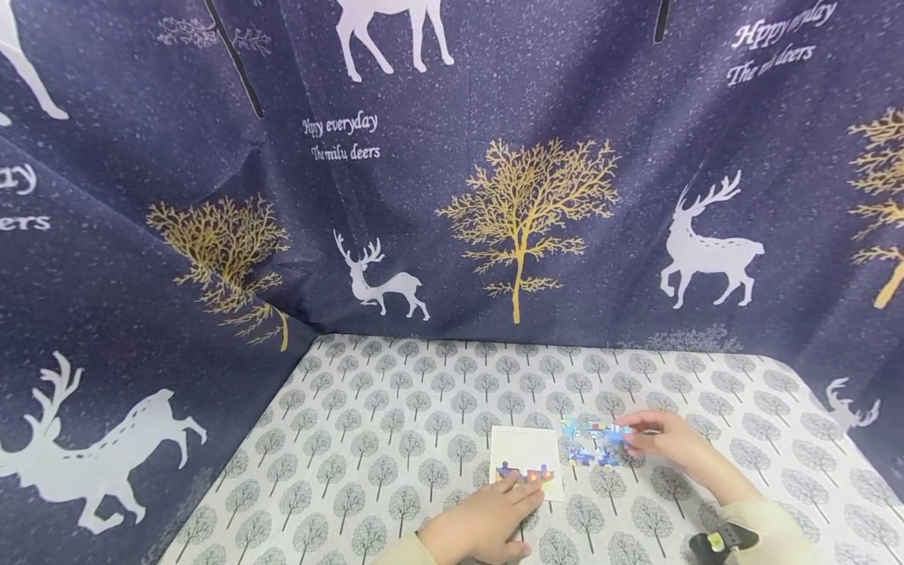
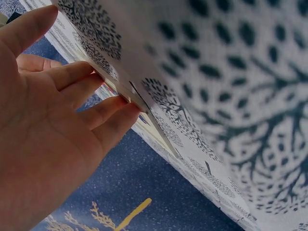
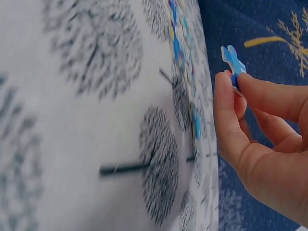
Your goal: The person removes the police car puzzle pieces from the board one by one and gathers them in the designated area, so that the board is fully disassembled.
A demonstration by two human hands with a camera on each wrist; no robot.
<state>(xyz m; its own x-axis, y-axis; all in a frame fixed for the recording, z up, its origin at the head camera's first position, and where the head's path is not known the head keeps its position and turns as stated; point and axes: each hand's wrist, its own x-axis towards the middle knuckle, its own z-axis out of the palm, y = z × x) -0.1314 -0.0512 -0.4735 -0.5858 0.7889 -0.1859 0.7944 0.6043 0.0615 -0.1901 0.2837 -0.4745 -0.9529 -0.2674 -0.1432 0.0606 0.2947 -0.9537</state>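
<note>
A white puzzle board lies on the cloth, with a row of joined pieces across its lower part. My left hand rests on the board's near edge; in the left wrist view the fingertips touch it, fingers nearly straight. My right hand is over the right side of a group of loose blue puzzle pieces. Between its thumb and index finger it pinches a blue puzzle piece, raised off the cloth in the right wrist view.
The table is covered by a white cloth printed with grey trees. A dark blue curtain with deer and golden trees hangs behind and to the left. A dark strap sits on the right sleeve.
</note>
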